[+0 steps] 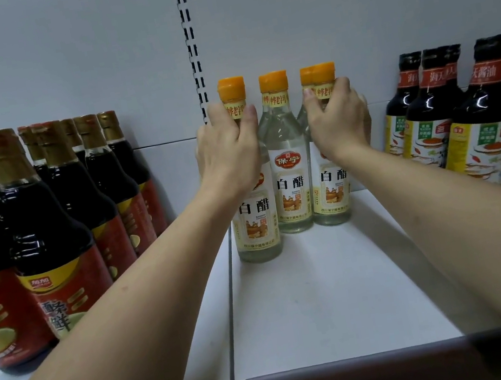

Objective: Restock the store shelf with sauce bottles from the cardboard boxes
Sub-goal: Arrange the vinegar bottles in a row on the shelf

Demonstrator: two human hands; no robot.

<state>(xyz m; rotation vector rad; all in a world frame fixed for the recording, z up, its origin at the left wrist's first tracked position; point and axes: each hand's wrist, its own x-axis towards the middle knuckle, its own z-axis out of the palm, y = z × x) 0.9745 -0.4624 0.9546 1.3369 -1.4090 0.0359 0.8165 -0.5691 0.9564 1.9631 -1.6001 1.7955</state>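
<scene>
1. At the left end of the shelf (327,293) stand dark sauce bottles with red labels (48,225), in rows running back to the rear panel.
2. The left hand (228,147) curls around the neck of the left white vinegar bottle (256,222), just under its orange cap. This clear bottle is upright on the shelf, beside the seam between shelf sections. It stands nearer the front edge than its two neighbours.
3. The middle white vinegar bottle (287,166) stands untouched between the two hands, upright and close to the rear panel.
4. The right hand (335,121) grips the neck of the right white vinegar bottle (332,195), which sits level with the middle one. A second orange cap shows just behind it, so a back row seems to have begun.
5. At the right end stand dark soy sauce bottles with yellow-green labels (483,132), well apart from the vinegar.
6. Each bottle's long axis is vertical and each hand holds from the front, up at the neck. The move most likely turns on the left bottle, which lies forward of the row. I judge that the left arm has only to slide it straight back to line it up.
7. The shelf in front of the vinegar is bare, so more bottles can follow. A brown box edge (376,378) shows, blurred, below the front edge.
</scene>
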